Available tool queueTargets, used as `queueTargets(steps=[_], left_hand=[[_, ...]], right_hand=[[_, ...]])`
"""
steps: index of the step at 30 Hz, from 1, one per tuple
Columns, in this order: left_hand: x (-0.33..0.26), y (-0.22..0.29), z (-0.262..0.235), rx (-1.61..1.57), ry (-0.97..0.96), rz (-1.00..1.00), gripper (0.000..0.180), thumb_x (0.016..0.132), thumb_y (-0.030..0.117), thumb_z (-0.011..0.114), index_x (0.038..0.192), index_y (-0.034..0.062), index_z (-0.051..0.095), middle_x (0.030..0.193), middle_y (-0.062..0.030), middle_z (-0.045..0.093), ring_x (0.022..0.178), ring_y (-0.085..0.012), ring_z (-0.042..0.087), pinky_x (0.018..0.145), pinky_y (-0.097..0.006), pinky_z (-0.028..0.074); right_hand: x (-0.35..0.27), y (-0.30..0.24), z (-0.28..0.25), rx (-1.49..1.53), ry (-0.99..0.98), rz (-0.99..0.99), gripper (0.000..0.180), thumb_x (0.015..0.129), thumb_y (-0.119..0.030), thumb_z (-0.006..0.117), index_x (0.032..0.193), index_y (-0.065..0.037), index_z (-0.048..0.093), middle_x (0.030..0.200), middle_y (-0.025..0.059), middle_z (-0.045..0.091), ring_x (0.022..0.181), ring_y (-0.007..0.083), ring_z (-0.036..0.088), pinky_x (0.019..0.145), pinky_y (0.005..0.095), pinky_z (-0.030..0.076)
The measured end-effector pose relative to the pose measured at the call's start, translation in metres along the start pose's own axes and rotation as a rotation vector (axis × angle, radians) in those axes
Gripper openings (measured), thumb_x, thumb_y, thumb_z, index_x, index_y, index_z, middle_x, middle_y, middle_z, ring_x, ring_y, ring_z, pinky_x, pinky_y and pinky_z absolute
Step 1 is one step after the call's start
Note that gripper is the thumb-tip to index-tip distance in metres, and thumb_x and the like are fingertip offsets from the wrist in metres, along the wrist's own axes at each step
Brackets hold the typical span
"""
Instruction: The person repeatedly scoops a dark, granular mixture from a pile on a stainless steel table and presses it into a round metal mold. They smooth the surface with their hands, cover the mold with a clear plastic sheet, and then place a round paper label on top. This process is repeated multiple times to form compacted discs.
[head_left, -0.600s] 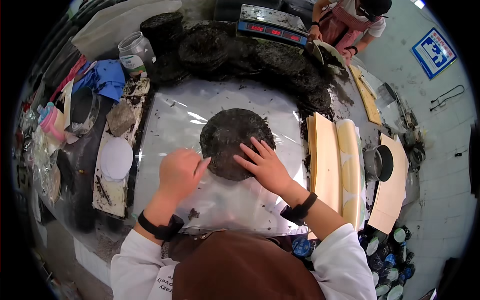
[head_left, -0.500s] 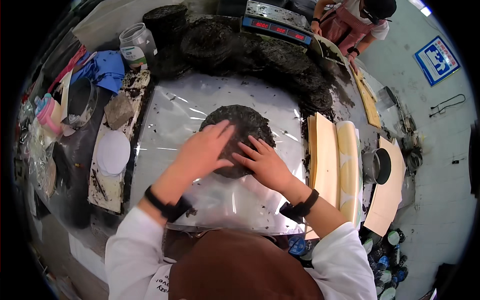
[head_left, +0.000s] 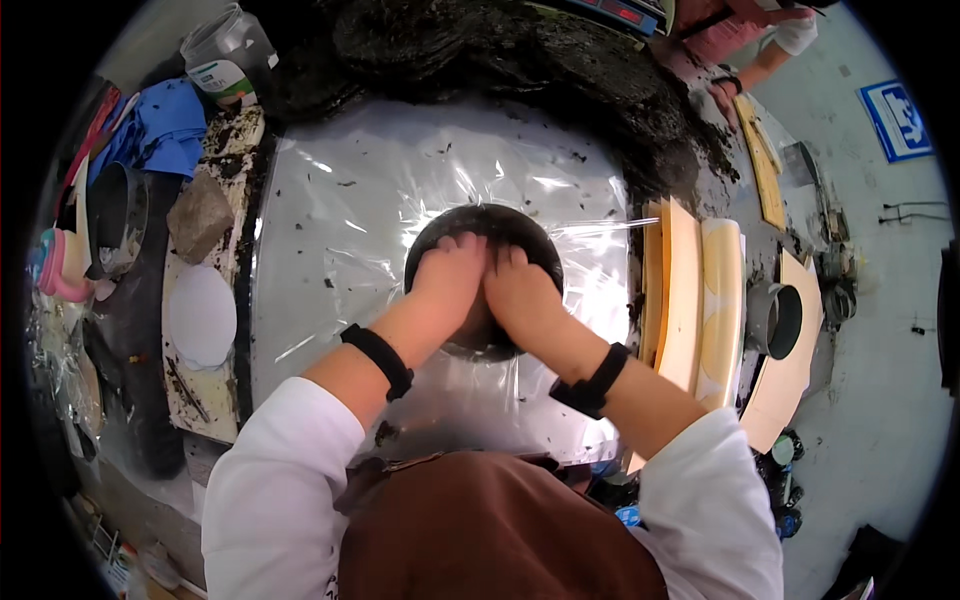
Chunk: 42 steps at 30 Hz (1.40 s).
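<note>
A dark round cake (head_left: pixel 541 246) of matted, flaky material lies on a clear plastic sheet (head_left: pixel 320 220) in front of me. Its surface looks smoother and shinier here, and bright creases run outward from it across the plastic. My left hand (head_left: pixel 452 272) rests on the middle of the cake, fingers bent and close together. Right beside it, my right hand (head_left: pixel 524 292) bears on the cake too, its fingers curled inward. The two hands nearly touch. Whatever may be under their fingertips is hidden.
Dark matted cakes (head_left: pixel 430 60) pile up along the far side. At left sit a jar (head_left: pixel 228 60), a blue cloth (head_left: pixel 165 125), a stone (head_left: pixel 200 217) and white paper discs (head_left: pixel 203 317). Tan sheets (head_left: pixel 682 300) and a metal ring (head_left: pixel 773 320) lie right. Another person's hand (head_left: pixel 725 100) rests far right.
My spread hands have drawn together on the cake, and their fingers are now bent in. The plastic around it shows more creases. My view has tilted down, so the scale has nearly left it.
</note>
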<state>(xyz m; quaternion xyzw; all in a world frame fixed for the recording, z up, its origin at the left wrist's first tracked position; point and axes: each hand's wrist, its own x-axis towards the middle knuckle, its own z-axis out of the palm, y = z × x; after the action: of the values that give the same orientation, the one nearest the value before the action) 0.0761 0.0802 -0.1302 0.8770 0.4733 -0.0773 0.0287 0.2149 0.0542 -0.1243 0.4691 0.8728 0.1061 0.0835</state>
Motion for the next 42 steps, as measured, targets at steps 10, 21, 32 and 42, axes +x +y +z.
queueTargets(steps=[10, 21, 32, 42], left_hand=[[-0.023, -0.020, -0.085, -0.314, 0.079, 0.108, 0.071, 0.071, 0.033, 0.076, 0.127, -0.0021, 0.051, 0.116, -0.0103, 0.059, 0.105, -0.0260, 0.056, 0.090, -0.037, 0.045], [-0.013, -0.035, -0.058, -0.462, 0.247, 0.021, 0.084, 0.073, 0.036, 0.076, 0.140, -0.0002, 0.040, 0.143, -0.0145, 0.043, 0.132, -0.0292, 0.041, 0.111, -0.044, 0.030], [-0.032, -0.065, -0.021, -1.709, 0.684, -0.202, 0.047, 0.097, 0.023, 0.053, 0.138, 0.0015, 0.045, 0.138, -0.0142, 0.051, 0.132, -0.0251, 0.044, 0.112, -0.035, 0.031], [-0.054, -0.035, -0.023, -1.169, 0.728, -0.240, 0.055, 0.084, -0.001, 0.055, 0.139, 0.0036, 0.045, 0.142, -0.0153, 0.046, 0.133, -0.0305, 0.041, 0.111, -0.036, 0.032]], right_hand=[[0.025, 0.102, -0.080, 0.949, 0.186, -0.039, 0.061, 0.088, -0.030, 0.063, 0.139, -0.003, 0.044, 0.145, 0.0180, 0.042, 0.133, 0.0325, 0.042, 0.108, 0.0369, 0.036], [0.150, 0.226, -0.030, 0.023, 0.449, 0.263, 0.085, 0.070, -0.017, 0.079, 0.143, -0.007, 0.036, 0.144, 0.0180, 0.040, 0.134, 0.0348, 0.039, 0.110, 0.0466, 0.033], [0.034, 0.146, -0.115, 0.103, 0.654, -0.064, 0.055, 0.073, 0.000, 0.067, 0.127, -0.008, 0.058, 0.132, 0.0133, 0.056, 0.127, 0.0320, 0.050, 0.108, 0.0490, 0.035], [-0.054, 0.018, -0.075, 0.500, 0.092, -0.283, 0.060, 0.075, -0.013, 0.066, 0.133, -0.004, 0.051, 0.138, 0.0151, 0.051, 0.132, 0.0343, 0.043, 0.111, 0.0480, 0.033]])
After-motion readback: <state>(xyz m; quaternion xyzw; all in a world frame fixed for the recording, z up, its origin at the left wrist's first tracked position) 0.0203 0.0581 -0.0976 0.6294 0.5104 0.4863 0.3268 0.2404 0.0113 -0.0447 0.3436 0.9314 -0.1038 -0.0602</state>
